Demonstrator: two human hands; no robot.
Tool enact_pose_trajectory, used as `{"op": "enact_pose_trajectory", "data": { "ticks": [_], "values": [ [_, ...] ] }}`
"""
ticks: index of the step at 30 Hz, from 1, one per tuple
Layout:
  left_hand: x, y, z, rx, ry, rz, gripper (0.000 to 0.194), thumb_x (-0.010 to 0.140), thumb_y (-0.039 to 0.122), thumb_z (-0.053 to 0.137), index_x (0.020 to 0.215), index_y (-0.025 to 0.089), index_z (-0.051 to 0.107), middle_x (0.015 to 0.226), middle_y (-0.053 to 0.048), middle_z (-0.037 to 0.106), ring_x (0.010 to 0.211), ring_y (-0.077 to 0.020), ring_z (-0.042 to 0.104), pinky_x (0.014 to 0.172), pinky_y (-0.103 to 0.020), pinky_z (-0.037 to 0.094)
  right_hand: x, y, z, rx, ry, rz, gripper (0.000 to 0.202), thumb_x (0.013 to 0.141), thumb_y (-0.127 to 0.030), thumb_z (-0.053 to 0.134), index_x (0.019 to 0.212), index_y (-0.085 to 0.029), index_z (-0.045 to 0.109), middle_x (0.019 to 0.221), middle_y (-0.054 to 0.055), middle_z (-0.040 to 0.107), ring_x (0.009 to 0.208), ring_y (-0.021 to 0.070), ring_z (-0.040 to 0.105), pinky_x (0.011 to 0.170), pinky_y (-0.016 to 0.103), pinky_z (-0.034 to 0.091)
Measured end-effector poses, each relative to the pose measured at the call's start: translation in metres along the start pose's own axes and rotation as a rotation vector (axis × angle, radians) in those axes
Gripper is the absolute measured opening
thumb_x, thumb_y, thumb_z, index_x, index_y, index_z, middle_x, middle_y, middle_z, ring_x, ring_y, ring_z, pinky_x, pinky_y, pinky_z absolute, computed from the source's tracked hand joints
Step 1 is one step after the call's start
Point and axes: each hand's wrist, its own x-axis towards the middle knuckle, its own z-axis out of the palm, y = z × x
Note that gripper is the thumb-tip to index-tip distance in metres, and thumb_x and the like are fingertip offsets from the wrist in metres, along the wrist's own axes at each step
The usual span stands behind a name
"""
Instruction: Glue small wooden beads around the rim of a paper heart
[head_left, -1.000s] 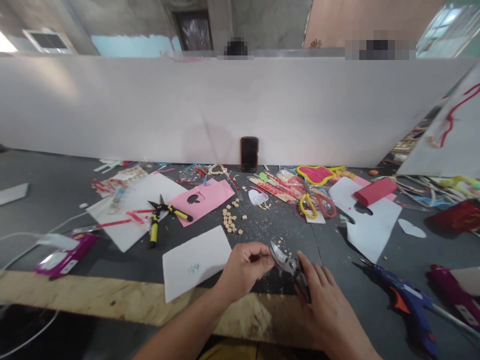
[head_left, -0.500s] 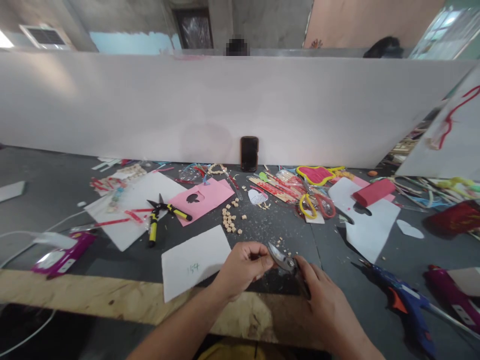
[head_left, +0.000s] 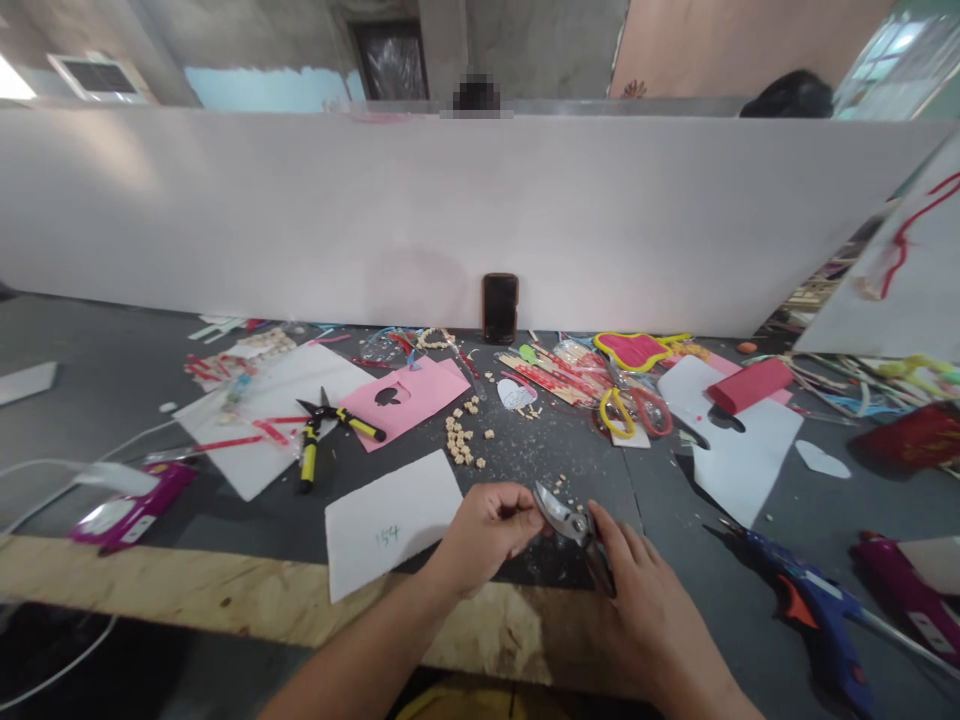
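Pruning shears (head_left: pixel 562 515) are gripped in my right hand (head_left: pixel 645 590), with the blades pointing up and left. Close to the blade tip, my left hand (head_left: pixel 491 530) has its thumb and fingers pinched together; whatever lies between them is too small or hidden to name. Small pale wooden pieces (head_left: pixel 463 440) lie in a loose cluster beyond my left hand. A few crumbs and chips are scattered on the table near the blades. Left of my left hand rests a white card (head_left: pixel 394 525) with green figures on it.
Black-and-yellow pliers (head_left: pixel 309 450) and pink paper (head_left: pixel 405 400) lie to the left. A phone (head_left: pixel 500 308) leans on the white panel (head_left: pixel 300 220). Yellow-handled scissors (head_left: pixel 616 412) and a blue glue gun (head_left: pixel 806 590) are on the right. A purple glue gun (head_left: pixel 139 510) sits far left.
The handles of the shears sit slightly closer to my left hand, with my right-hand fingers shifted a little. The view has moved slightly; the objects on the table stay in place.
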Motion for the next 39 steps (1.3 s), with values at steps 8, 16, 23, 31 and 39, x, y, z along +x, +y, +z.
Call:
{"op": "enact_pose_trajectory", "data": {
  "ticks": [8, 16, 23, 31, 39],
  "values": [
    [0.003, 0.006, -0.008, -0.320, -0.237, -0.264, 0.029, 0.062, 0.034, 0.075, 0.066, 0.009, 0.059, 0.059, -0.003, 0.060, 0.035, 0.0000, 0.026, 0.037, -0.019, 0.008, -0.001, 0.001, -0.001, 0.060, 0.059, -0.044, 0.073, 0.063, -0.006, 0.041, 0.135, -0.013, 0.041, 0.115, 0.013, 0.061, 0.102, 0.0242, 0.057, 0.087, 0.037, 0.046],
    [0.006, 0.005, -0.002, -0.130, -0.093, -0.095, 0.029, 0.070, 0.039, 0.067, 0.070, 0.011, 0.061, 0.065, -0.002, 0.059, 0.040, -0.0023, 0.034, 0.040, -0.017, 0.021, 0.009, 0.009, 0.001, 0.090, 0.065, -0.055, 0.060, 0.067, -0.008, 0.040, 0.127, -0.009, 0.048, 0.115, 0.015, 0.061, 0.101, 0.0241, 0.060, 0.084, 0.035, 0.049],
    [0.000, 0.003, 0.004, 0.314, 0.172, 0.096, 0.014, 0.076, 0.026, 0.056, 0.073, 0.015, 0.062, 0.060, 0.003, 0.053, 0.051, -0.0092, 0.049, 0.052, -0.019, 0.036, 0.010, 0.001, -0.003, 0.032, 0.075, 0.006, 0.059, 0.071, -0.008, 0.040, 0.129, -0.013, 0.045, 0.114, 0.013, 0.061, 0.099, 0.0248, 0.059, 0.083, 0.037, 0.048],
    [-0.001, 0.003, 0.005, 0.216, 0.112, 0.040, 0.023, 0.077, 0.033, 0.055, 0.068, 0.014, 0.062, 0.045, 0.006, 0.041, 0.044, -0.0072, 0.035, 0.045, -0.019, 0.026, 0.006, 0.003, 0.000, 0.002, 0.048, -0.003, 0.070, 0.069, -0.006, 0.041, 0.138, -0.012, 0.035, 0.117, 0.014, 0.059, 0.104, 0.0262, 0.055, 0.084, 0.038, 0.046],
    [0.005, 0.006, -0.010, -0.255, -0.238, -0.251, 0.034, 0.062, 0.039, 0.075, 0.064, 0.010, 0.056, 0.063, -0.005, 0.062, 0.035, -0.0001, 0.029, 0.037, -0.018, 0.012, 0.002, 0.005, 0.003, 0.036, 0.087, -0.079, 0.080, 0.059, -0.003, 0.045, 0.138, -0.013, 0.035, 0.117, 0.014, 0.058, 0.105, 0.0260, 0.054, 0.090, 0.041, 0.043]
  ]
}}
